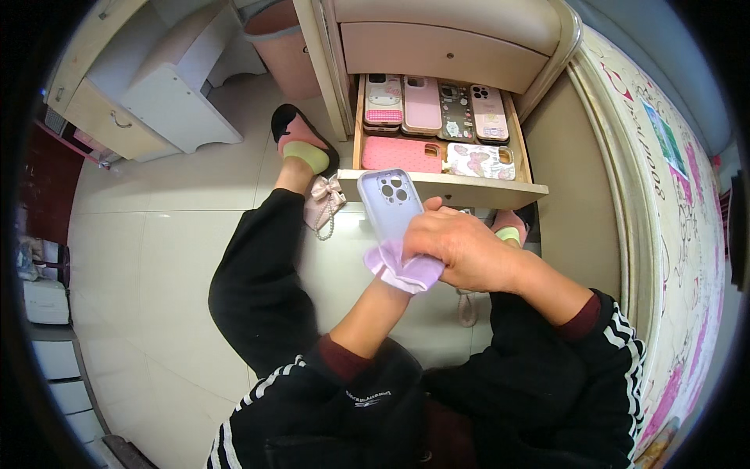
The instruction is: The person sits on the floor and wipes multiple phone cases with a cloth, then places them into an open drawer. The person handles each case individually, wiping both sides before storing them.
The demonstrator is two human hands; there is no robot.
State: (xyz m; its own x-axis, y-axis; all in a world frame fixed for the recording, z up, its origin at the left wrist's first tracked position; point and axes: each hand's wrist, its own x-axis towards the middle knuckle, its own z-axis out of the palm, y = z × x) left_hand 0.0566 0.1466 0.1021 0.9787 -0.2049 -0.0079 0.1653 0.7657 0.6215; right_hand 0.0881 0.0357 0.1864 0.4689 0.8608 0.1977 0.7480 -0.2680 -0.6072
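A lavender phone case (389, 214), with several round camera cutouts, is held tilted in front of the drawer, its hollow inner side facing up. My left hand (391, 286) supports it from beneath; most of that hand is hidden by the case and a pale purple cloth (410, 272). The cloth hangs over the lower end of the case and my left wrist. My right hand (463, 243) is closed on the cloth at the case's lower inside; its fingertips are out of sight.
An open drawer (489, 190) holds several phone cases, including a pink dotted one (401, 154) and a butterfly-patterned one (480, 161). On the tiled floor lies a pink case with a bow and bead strap (322, 205). A pink bin (284, 53) and white stool (176, 94) stand left.
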